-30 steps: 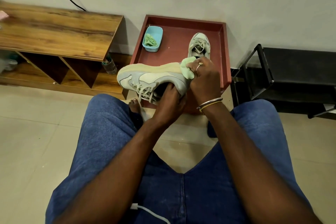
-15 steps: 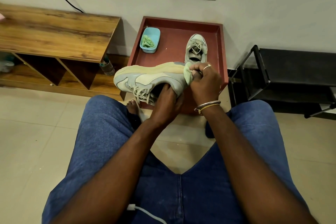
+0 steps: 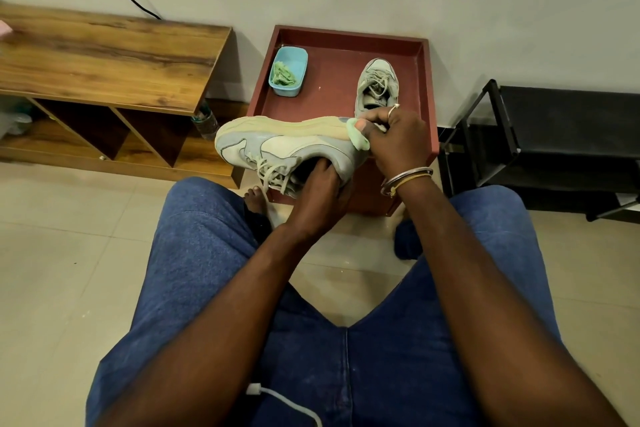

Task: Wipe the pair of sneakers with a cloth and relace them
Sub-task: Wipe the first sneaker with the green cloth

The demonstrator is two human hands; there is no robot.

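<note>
A pale grey-green sneaker (image 3: 277, 146) is held on its side in front of my knees, sole edge up and toe to the left, its laces hanging down. My left hand (image 3: 320, 198) grips it from below with fingers inside the opening. My right hand (image 3: 393, 142) pinches a light green cloth (image 3: 358, 137) against the heel end of the sole. The second sneaker (image 3: 377, 87) stands laced on the red tray-top stool (image 3: 332, 97) behind.
A blue tub (image 3: 289, 71) with a green cloth in it sits at the stool's back left. A wooden bench (image 3: 104, 55) stands to the left with a bottle (image 3: 204, 121) beside it. A black rack (image 3: 554, 139) is on the right.
My right hand with the cloth has shifted down around the heel end of the sole. The sneaker and my left hand have stayed nearly still.
</note>
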